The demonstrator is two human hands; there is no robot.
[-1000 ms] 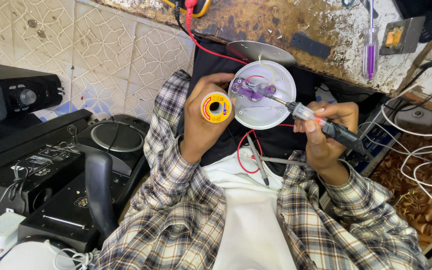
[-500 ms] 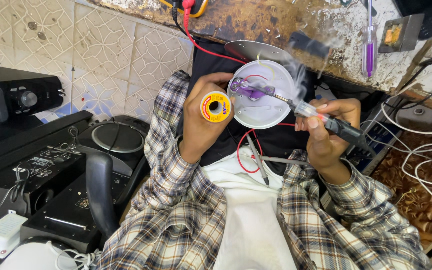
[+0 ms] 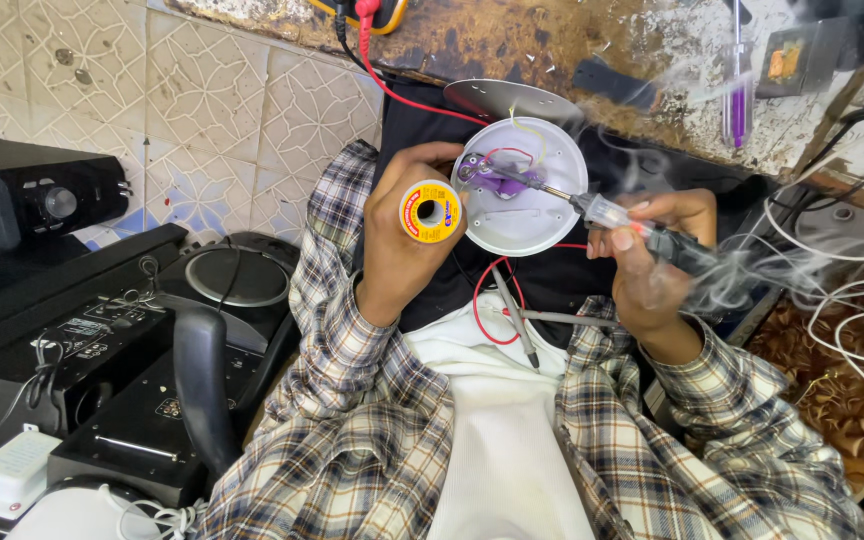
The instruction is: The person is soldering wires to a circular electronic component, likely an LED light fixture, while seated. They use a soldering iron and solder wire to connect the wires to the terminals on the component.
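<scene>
Soldering iron [image 3: 642,235], gripped pen-fashion in our right hand [image 3: 652,270], lies with its tip on the purple part [image 3: 492,180] inside the white round housing [image 3: 522,190], which sits between our two hands and just above our lap. Our left hand [image 3: 402,250] is closed around the solder spool [image 3: 429,210], a small reel with a yellow round label and an open core, and appears also to steady the housing's near edge; we cannot tell whether a strand of solder reaches the joint, since the wire is too fine to see. Smoke [image 3: 752,270] drifts off beyond the right hand.

To do this step well, we judge that the tip should rest flat on the joint while solder is fed to the heated metal and not to the tip itself, with the housing held still until the joint sets. The red wire [image 3: 487,300] looping below the housing should stay away from the hot barrel.

Beyond the left hand, a red probe lead [image 3: 392,85] runs up to a yellow-edged meter [image 3: 372,10] at the far edge of the worn bench [image 3: 552,45]. Beyond the right hand lie a purple pen [image 3: 737,100] and a small square dark part with an orange face [image 3: 787,60]. Well to the left of the left hand stand black audio units [image 3: 72,320]; one carries a pale rectangular label on its top, its print too small to read.
</scene>
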